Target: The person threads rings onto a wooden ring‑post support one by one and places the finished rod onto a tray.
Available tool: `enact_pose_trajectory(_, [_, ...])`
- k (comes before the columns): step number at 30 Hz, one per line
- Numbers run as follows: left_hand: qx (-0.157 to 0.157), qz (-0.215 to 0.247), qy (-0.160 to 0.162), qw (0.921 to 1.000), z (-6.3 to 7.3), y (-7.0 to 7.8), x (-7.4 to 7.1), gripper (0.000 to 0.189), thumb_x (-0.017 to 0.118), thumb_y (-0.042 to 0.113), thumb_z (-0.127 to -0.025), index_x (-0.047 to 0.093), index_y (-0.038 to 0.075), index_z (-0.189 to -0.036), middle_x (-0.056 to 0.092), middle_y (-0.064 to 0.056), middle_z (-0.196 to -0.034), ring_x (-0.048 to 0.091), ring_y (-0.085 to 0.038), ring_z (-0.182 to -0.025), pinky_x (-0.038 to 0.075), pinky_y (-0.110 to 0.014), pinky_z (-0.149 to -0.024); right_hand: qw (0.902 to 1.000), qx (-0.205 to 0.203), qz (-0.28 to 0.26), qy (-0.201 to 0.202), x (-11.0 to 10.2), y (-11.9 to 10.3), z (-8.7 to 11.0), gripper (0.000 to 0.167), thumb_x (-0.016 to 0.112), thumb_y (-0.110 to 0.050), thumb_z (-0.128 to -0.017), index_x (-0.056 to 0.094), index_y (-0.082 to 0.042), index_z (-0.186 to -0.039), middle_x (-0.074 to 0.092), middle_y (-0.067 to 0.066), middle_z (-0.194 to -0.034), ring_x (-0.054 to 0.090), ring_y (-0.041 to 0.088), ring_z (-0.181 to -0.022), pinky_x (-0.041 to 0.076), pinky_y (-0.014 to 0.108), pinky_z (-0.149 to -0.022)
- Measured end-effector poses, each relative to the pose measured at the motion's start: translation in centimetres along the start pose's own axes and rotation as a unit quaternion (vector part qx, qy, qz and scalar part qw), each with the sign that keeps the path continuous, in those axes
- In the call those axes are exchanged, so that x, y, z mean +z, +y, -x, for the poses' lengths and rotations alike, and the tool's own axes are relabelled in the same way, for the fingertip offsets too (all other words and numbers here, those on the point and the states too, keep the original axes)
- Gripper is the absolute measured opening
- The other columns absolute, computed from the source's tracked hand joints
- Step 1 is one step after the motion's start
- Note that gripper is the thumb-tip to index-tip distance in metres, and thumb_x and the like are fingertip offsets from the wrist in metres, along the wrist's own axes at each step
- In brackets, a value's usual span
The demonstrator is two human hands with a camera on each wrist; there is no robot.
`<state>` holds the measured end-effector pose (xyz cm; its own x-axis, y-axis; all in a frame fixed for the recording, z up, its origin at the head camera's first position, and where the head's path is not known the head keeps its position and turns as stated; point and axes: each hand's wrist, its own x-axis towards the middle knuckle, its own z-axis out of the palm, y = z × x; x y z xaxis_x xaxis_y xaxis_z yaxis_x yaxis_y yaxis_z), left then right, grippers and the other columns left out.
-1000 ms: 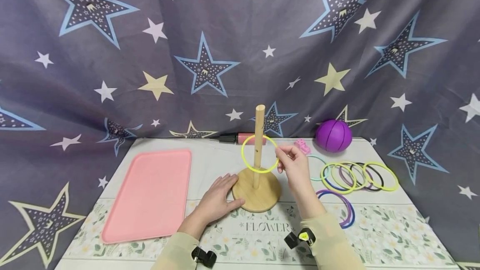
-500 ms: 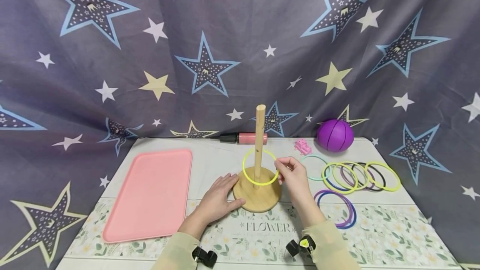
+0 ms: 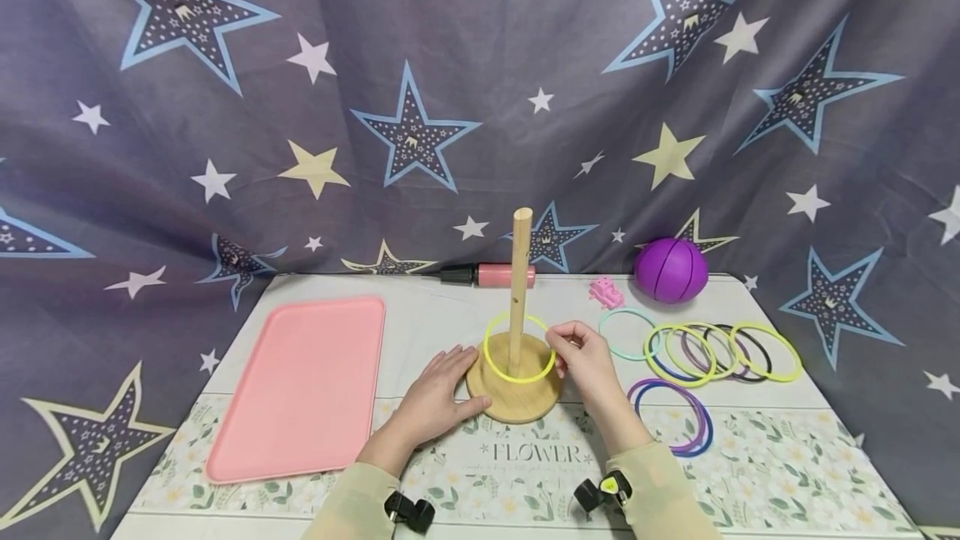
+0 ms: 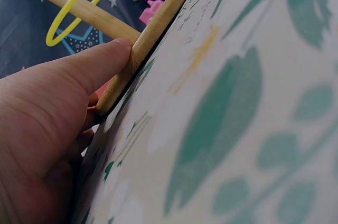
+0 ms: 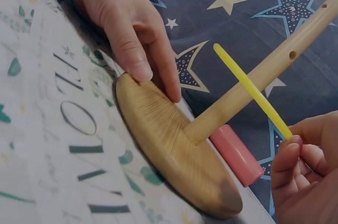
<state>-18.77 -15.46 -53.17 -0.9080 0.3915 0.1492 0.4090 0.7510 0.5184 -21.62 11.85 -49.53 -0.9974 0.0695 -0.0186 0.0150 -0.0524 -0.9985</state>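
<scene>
A wooden post (image 3: 521, 273) stands upright on a round wooden base (image 3: 517, 402). Between thumb and fingers, my right hand (image 3: 588, 361) pinches the right side of a thin yellow ring (image 3: 512, 379). This ring encircles the post low down, slightly tilted; in the right wrist view a gap separates the ring (image 5: 253, 91) from the base (image 5: 169, 139). My left hand (image 3: 435, 402) rests against the base's left rim, fingers extended and thumb toward the front. In the left wrist view, the left thumb (image 4: 108, 60) touches the rim; the other fingers are partly hidden.
Right of the post lie overlapping yellow, black and purple rings (image 3: 720, 352), a teal ring (image 3: 626, 357), and a purple-and-blue pair (image 3: 701, 432). A purple ball (image 3: 671, 271), pink toy (image 3: 606, 293) and pink-and-black pump (image 3: 495, 275) sit behind. A pink tray (image 3: 300, 390) lies left.
The yellow ring has slid down around the post, from about its lower middle to near the base, with my right hand lowering slightly. My left hand has stayed on the base.
</scene>
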Motion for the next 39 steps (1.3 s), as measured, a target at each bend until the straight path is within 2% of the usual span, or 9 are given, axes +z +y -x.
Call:
enact_pose_trajectory(6, [-0.001, 0.000, 0.001, 1.0000, 0.1, 0.0, -0.1, 0.088, 0.080, 0.051, -0.101, 0.048, 0.001, -0.165, 0.051, -0.015, -0.167, 0.036, -0.034, -0.162, 0.021, -0.050, -0.138, 0.9997, 0.007, 0.015, -0.015, 0.0, 0.7, 0.0, 0.008, 0.073, -0.003, -0.103, 0.072, 0.005, -0.106, 0.061, 0.007, -0.076, 0.052, 0.012, -0.058, 0.048, 0.021, -0.050])
enact_pose_trajectory(12, [-0.001, 0.002, 0.000, 1.0000, 0.2, 0.0, -0.1, 0.088, 0.080, 0.050, -0.101, 0.048, 0.001, -0.165, 0.051, -0.016, -0.167, 0.036, -0.034, -0.162, 0.021, -0.050, -0.138, 0.9993, 0.009, 0.027, -0.022, 0.1, 1.6, -0.2, 0.012, 0.072, -0.002, -0.103, 0.071, 0.009, -0.109, 0.060, 0.005, -0.072, 0.052, 0.011, -0.056, 0.047, 0.020, -0.048])
enact_pose_trajectory(21, [-0.001, 0.007, 0.001, 1.0000, 0.2, 0.1, -0.1, 0.088, 0.080, 0.050, -0.101, 0.047, 0.002, -0.166, 0.051, -0.016, -0.167, 0.036, -0.034, -0.162, 0.021, -0.050, -0.138, 0.9976, 0.019, 0.062, -0.022, 0.1, 2.3, -0.1, 0.012, 0.072, 0.000, -0.102, 0.071, 0.009, -0.109, 0.068, 0.013, -0.083, 0.053, 0.013, -0.059, 0.046, 0.021, -0.048])
enact_pose_trajectory(29, [-0.002, 0.005, -0.001, 1.0000, 0.1, 0.1, 0.0, 0.088, 0.079, 0.052, -0.101, 0.048, 0.002, -0.166, 0.051, -0.016, -0.167, 0.036, -0.034, -0.162, 0.021, -0.050, -0.138, 0.9950, 0.013, 0.098, -0.016, -0.1, 2.6, 0.0, 0.009, 0.075, -0.005, -0.103, 0.073, 0.004, -0.104, 0.064, 0.008, -0.077, 0.053, 0.012, -0.058, 0.046, 0.019, -0.046])
enact_pose_trajectory(34, [-0.006, -0.002, -0.003, 1.0000, 0.0, 0.1, 0.1, 0.088, 0.079, 0.053, -0.101, 0.048, 0.003, -0.166, 0.050, -0.015, -0.168, 0.035, -0.033, -0.163, 0.021, -0.049, -0.138, 0.9891, -0.008, 0.146, -0.016, -0.1, 2.8, -0.2, 0.006, 0.076, -0.005, -0.102, 0.074, 0.001, -0.101, 0.063, 0.007, -0.074, 0.054, 0.013, -0.057, 0.048, 0.020, -0.045])
enact_pose_trajectory(39, [-0.004, 0.002, -0.001, 1.0000, 0.0, 0.1, 0.0, 0.088, 0.079, 0.053, -0.101, 0.048, 0.003, -0.166, 0.051, -0.015, -0.168, 0.036, -0.033, -0.163, 0.021, -0.049, -0.138, 0.9741, -0.037, 0.223, -0.006, 0.2, 2.7, -0.3, 0.005, 0.077, -0.008, -0.100, 0.076, -0.003, -0.100, 0.065, 0.005, -0.075, 0.057, 0.014, -0.058, 0.052, 0.023, -0.046])
